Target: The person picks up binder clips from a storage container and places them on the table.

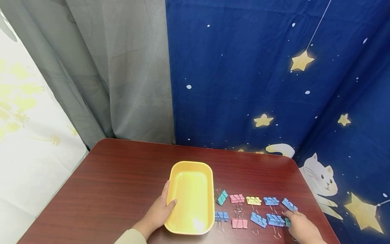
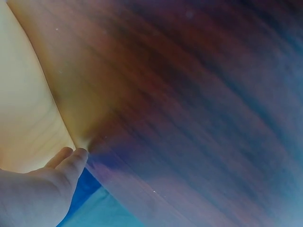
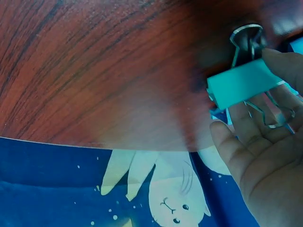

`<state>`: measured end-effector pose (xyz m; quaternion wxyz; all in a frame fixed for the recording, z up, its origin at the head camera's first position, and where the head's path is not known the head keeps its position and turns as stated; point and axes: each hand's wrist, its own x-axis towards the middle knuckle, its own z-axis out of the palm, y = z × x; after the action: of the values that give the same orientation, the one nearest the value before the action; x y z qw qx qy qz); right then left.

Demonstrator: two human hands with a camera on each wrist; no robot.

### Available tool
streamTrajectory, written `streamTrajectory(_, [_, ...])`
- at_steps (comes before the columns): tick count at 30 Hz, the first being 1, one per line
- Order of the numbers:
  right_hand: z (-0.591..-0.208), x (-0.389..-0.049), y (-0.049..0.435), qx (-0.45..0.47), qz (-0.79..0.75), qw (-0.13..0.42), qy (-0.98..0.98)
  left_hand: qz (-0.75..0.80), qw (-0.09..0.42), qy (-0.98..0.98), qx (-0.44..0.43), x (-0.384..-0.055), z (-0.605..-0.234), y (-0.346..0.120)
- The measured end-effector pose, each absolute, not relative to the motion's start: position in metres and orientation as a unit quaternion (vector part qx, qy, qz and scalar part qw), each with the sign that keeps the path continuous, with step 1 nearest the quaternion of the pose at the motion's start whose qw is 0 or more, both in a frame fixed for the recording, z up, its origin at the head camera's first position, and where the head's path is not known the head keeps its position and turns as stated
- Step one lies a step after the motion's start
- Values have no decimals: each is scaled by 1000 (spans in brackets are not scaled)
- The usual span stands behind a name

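My left hand (image 1: 157, 210) grips the left side of a yellow plastic tray (image 1: 173, 179), thumb over the rim and fingers along the outer wall. In the left wrist view, the tray's pale side (image 2: 28, 94) meets the fingertips. At the right end of the clip rows, my right hand (image 1: 303, 227) holds a green binder clip (image 3: 244, 85) between thumb and fingers; its wire handles stick out on both sides. Just beyond the fingertips lies a blue binder clip (image 1: 289, 204). Another blue clip (image 1: 275, 220) lies left of that hand.
Two rows of binder clips lie right of the tray, including a teal clip (image 1: 222, 197), pink clips (image 1: 239, 223), a yellow clip (image 1: 254, 201) and several blue ones. The reddish-brown table (image 1: 128, 176) has rounded far corners. Grey and blue curtains (image 1: 231, 84) hang behind it.
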<state>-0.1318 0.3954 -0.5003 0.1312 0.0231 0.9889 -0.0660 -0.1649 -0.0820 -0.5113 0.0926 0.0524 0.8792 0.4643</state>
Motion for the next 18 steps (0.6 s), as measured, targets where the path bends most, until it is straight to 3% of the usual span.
streamTrajectory(10, [-469, -130, 396, 23, -90, 148, 985, 468, 100, 877, 46, -166, -511, -83])
streamTrajectory(18, [-435, -131, 382, -32, -70, 67, 995, 461, 104, 880, 44, -169, -504, -85])
